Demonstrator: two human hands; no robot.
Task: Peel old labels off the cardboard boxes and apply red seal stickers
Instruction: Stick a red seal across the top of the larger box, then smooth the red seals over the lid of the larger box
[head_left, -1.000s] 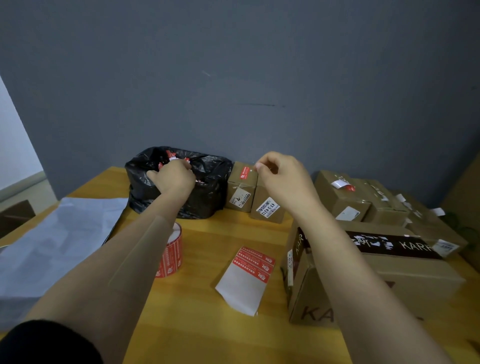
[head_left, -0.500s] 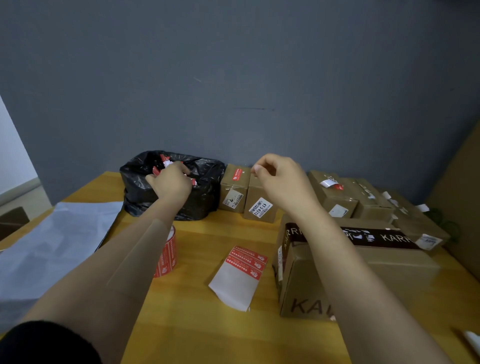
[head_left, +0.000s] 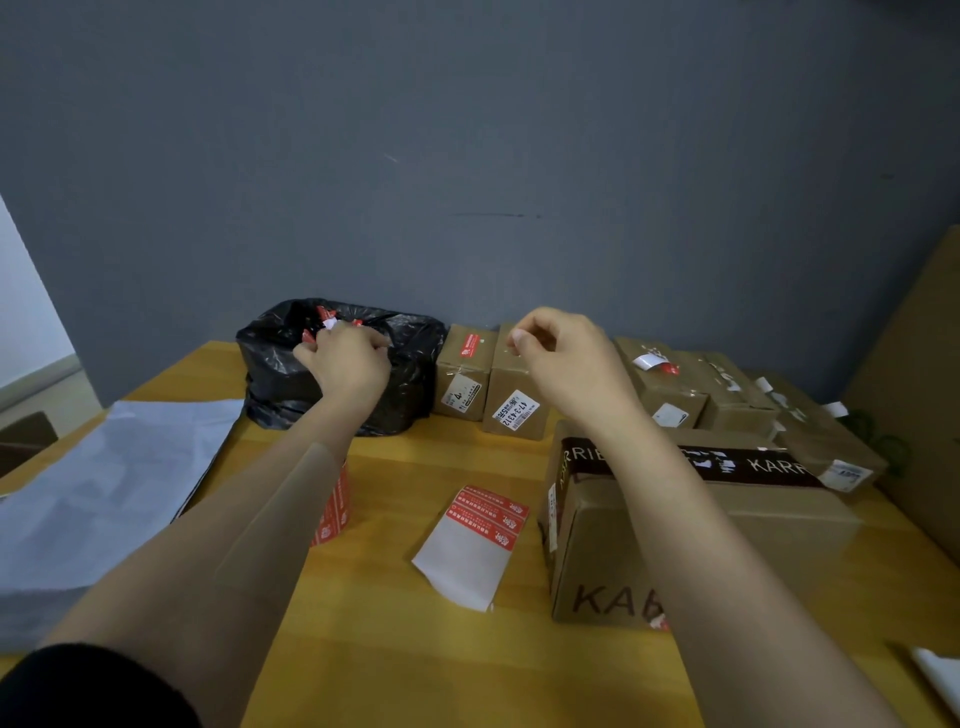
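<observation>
My left hand (head_left: 345, 358) reaches into the mouth of a black rubbish bag (head_left: 275, 374), its fingers curled on red and white label scraps (head_left: 327, 319). My right hand (head_left: 561, 358) hovers with fingers curled and thumb against forefinger, nothing visible between them. It is just above a small cardboard box with a white barcode label (head_left: 517, 400). Beside that box stands another small box (head_left: 462, 371) bearing a red seal sticker. A sheet of red seal stickers (head_left: 478, 540) lies mid-table. A red sticker roll (head_left: 332, 514) is partly hidden behind my left forearm.
A large brown box printed KARRIE (head_left: 597, 545) sits under my right forearm. Several more small boxes (head_left: 670, 395) with loose labels line the back right. White paper (head_left: 104, 483) covers the table's left side. A tall cardboard sheet (head_left: 914, 364) stands at the far right.
Both hands stay almost where they were; the left remains at the bag's mouth and the right keeps its pinch above the small boxes. The view has shifted slightly.
</observation>
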